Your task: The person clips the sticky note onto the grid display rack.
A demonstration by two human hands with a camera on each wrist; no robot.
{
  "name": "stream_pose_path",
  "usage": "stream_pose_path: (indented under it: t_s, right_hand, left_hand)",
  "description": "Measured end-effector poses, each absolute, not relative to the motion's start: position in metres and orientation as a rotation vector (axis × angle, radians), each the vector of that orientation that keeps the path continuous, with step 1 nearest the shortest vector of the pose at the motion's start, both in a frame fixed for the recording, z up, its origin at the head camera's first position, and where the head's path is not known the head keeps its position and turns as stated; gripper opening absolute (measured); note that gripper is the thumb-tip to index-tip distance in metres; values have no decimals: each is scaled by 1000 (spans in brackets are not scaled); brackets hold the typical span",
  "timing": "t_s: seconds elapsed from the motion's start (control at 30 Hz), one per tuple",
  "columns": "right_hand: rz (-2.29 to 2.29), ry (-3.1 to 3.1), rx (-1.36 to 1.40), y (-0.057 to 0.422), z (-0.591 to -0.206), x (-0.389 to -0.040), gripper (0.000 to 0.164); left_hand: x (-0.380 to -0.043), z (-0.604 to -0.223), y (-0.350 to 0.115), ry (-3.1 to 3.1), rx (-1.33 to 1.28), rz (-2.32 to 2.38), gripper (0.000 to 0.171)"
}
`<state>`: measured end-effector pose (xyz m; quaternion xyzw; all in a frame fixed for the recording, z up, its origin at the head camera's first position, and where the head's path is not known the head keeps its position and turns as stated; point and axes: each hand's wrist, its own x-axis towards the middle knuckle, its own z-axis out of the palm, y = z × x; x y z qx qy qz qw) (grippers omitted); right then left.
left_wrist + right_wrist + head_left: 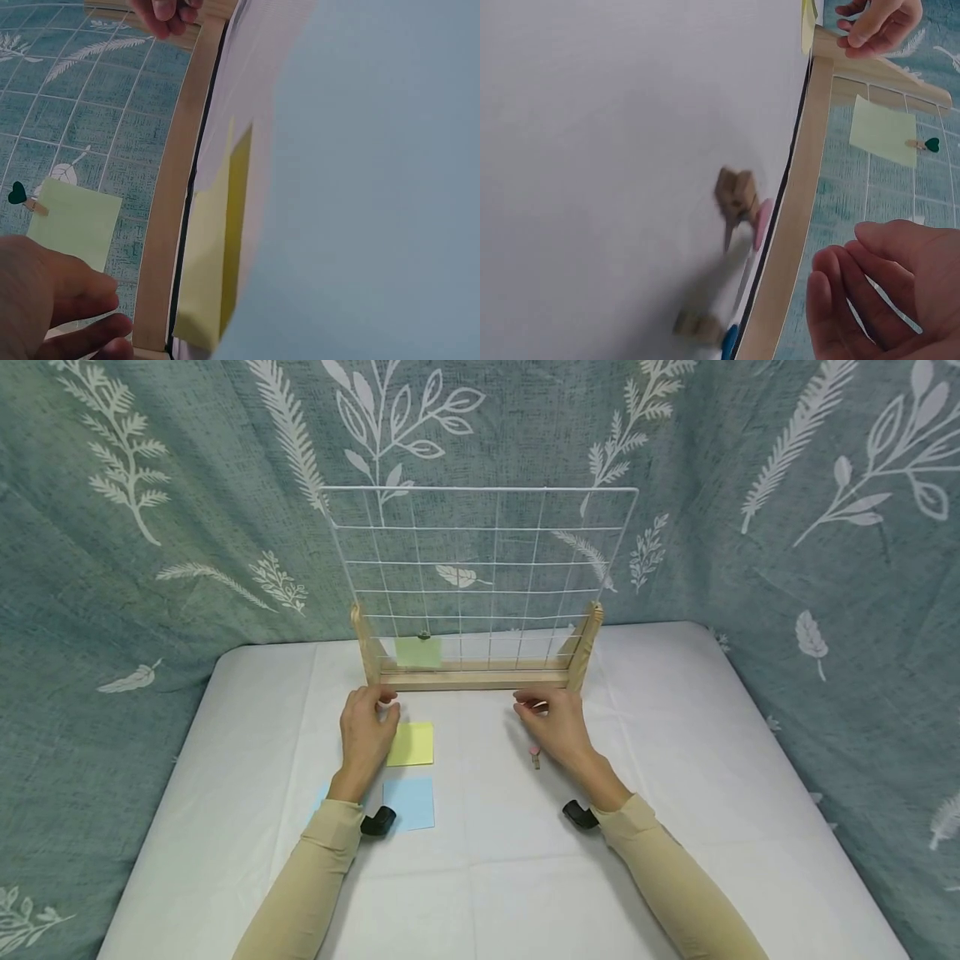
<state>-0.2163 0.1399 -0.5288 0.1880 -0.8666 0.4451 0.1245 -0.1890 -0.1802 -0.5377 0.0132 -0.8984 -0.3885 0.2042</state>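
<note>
A wire rack (493, 564) stands at the table's (480, 893) 12 o'clock, a first note (418, 653) clipped at its 7. Nearer, a second note (414, 744) has a third note (411, 804) at 6 o'clock, a clothespin (536, 761) at 3.

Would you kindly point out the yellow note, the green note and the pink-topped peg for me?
Yellow note (413, 744): head view, on its visible middle.
Green note (79, 223): left wrist view, on its visible face.
Pink-topped peg (736, 195): right wrist view, on its wooden body.
</note>
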Motion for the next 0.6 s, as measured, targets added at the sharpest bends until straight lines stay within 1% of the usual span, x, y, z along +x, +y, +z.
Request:
stream_pose_path:
  t_s: [0.33, 0.6]
  right_hand:
    - [1173, -2626, 424, 184, -538, -203, 17]
    - [1122, -2747, 327, 218, -540, -194, 20]
  left_hand:
    - [-185, -540, -182, -2651, 78, -1060, 27]
    - [-182, -542, -184, -2758, 44, -1023, 25]
